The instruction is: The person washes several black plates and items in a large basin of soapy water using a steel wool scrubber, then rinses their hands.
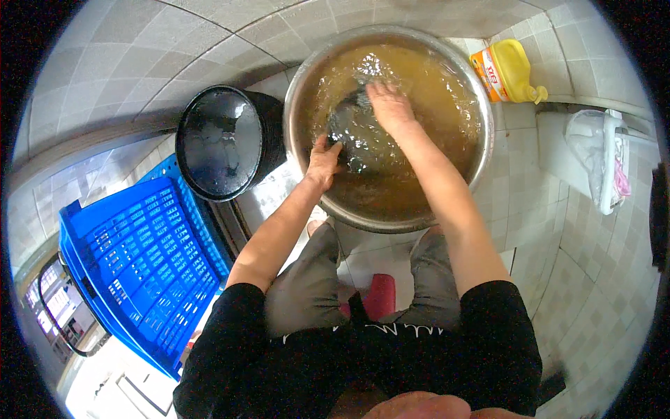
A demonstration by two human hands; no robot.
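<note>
Shirt [391, 356]; fingers [381, 92] on dark disc [347, 126] in metal basin [384, 224].

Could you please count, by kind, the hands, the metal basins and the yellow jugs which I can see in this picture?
Hands: 2 (left hand, right hand)
Metal basin: 1
Yellow jug: 1
Total: 4

Rippling brown water [426, 87] inside a round silver metal basin [294, 105] obscures a black object [349, 119], its full outline hidden from me.
</note>
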